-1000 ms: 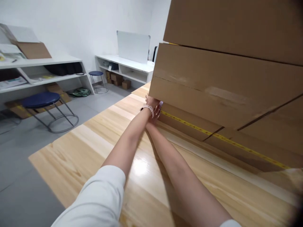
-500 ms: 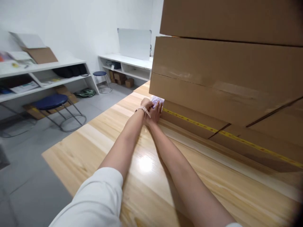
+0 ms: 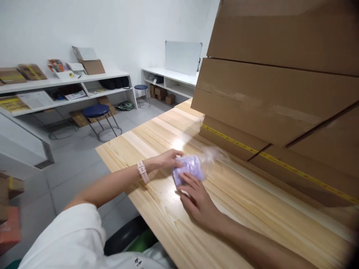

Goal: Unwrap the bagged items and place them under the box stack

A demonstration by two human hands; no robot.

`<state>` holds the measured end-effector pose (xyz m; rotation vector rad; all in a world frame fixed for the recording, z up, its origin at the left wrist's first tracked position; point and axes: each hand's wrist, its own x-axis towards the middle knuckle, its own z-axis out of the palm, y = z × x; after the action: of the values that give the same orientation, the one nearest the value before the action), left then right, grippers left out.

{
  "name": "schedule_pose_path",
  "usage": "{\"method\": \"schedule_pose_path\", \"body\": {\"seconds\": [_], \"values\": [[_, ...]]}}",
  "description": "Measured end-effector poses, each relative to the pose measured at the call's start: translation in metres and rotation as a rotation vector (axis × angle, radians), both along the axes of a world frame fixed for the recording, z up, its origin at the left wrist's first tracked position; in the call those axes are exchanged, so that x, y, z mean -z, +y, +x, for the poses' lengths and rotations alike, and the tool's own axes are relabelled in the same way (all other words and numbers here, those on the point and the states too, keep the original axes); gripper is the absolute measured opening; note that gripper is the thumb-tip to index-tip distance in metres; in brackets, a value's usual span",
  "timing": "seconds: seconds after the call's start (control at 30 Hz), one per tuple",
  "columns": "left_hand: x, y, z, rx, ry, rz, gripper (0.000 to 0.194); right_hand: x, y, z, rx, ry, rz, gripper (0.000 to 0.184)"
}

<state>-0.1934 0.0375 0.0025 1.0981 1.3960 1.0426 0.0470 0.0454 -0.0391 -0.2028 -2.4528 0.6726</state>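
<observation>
A small purple packet in clear plastic wrap (image 3: 193, 166) is between my two hands, just over the wooden tabletop (image 3: 159, 138). My left hand (image 3: 167, 159), with a pale pink watch on its wrist, grips the packet's left edge between thumb and fingers. From the near side, my right hand (image 3: 198, 200) lays its fingers on the packet's lower face, with the thumb underneath at the corner. Loose clear film sticks out blurred on the packet's right. What exactly is inside the wrap cannot be made out.
Large cardboard boxes (image 3: 260, 89) are stacked along the right side of the table, the lower ones crossed by yellow tape (image 3: 232, 141). Blue stools (image 3: 96, 111) stand on the floor beyond. White shelves (image 3: 109, 78) line the wall, and a whiteboard (image 3: 182, 56) stands at the back.
Both hands have drawn back from beside the boxes toward me, bringing the purple packet along. My arms, crossed at the wrists before, are now apart. The view has turned left.
</observation>
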Motion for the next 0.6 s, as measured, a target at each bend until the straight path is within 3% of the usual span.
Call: {"method": "schedule_pose_path", "body": {"seconds": [0.07,0.17,0.3,0.4,0.47,0.53,0.6], "values": [[0.001,-0.011,0.029,0.222,-0.021,0.000,0.040,-0.005,-0.024,0.044,0.003,0.115,0.117,0.028],[0.002,0.002,0.075,0.519,-0.059,0.061,0.034,-0.011,-0.037,0.089,0.138,0.226,0.354,0.029],[0.001,0.045,0.135,0.602,0.041,0.074,0.017,-0.011,-0.028,0.129,0.333,0.260,0.494,0.029],[-0.001,0.069,0.170,0.574,0.088,0.114,0.014,-0.004,-0.014,0.151,0.573,0.162,0.576,0.032],[0.002,0.077,0.182,0.492,0.095,0.144,0.017,0.003,-0.001,0.161,0.738,-0.009,0.547,0.033],[0.009,0.082,0.181,0.331,0.090,0.169,0.016,0.012,0.013,0.166,0.801,-0.184,0.450,0.039],[0.016,0.089,0.163,0.078,0.070,0.197,0.013,0.020,0.025,0.166,0.796,-0.291,0.339,0.044]]}}
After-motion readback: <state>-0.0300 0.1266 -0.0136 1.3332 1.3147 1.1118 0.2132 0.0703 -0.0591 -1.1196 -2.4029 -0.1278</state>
